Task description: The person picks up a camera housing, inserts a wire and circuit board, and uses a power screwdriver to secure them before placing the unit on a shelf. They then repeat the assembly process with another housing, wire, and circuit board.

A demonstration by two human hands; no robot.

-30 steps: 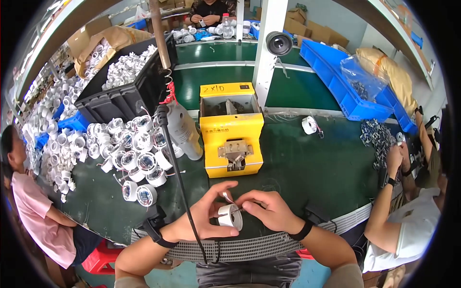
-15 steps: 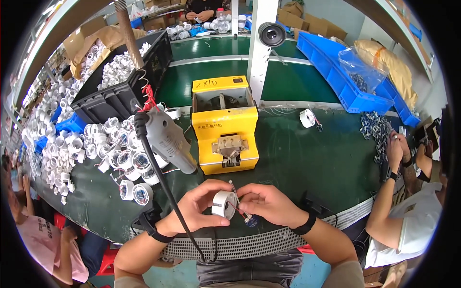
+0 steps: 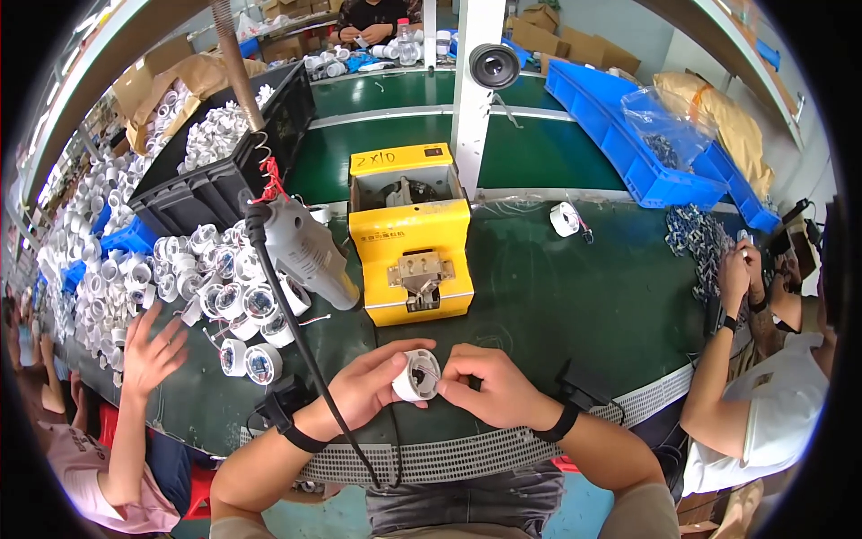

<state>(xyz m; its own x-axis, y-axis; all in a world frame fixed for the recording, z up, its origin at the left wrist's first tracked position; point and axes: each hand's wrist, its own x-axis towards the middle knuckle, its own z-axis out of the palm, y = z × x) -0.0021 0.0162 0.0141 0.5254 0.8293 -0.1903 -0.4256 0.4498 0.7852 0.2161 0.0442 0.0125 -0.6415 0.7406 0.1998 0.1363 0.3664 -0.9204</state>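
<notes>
A short white plastic cylinder housing (image 3: 409,384) is held by my left hand (image 3: 364,388), thumb at its upper left rim and fingers behind. Its open face is turned up to the right; thin wires and something dark show inside. My right hand (image 3: 492,386) is closed, its fingertips bunched at the right rim of that opening. Whatever sits between those fingertips is hidden. Beyond both hands stands a yellow bench machine (image 3: 415,225) with a metal fixture on its front. A grey electric screwdriver (image 3: 310,256) hangs to the left, its black cable (image 3: 301,346) crossing before my left wrist.
Many white housings with circuit boards (image 3: 260,304) lie left, before a black crate (image 3: 202,202) of white parts. One wired housing (image 3: 565,219) lies right of the machine, near blue bins (image 3: 660,184) and a pile of small parts (image 3: 696,241). Co-workers sit at both sides; one raises a hand (image 3: 153,350).
The blue circuit board that hung below my right fingers no longer shows. My right fingers have moved onto the housing's opening, which has turned upward. At left, a co-worker's hand has risen.
</notes>
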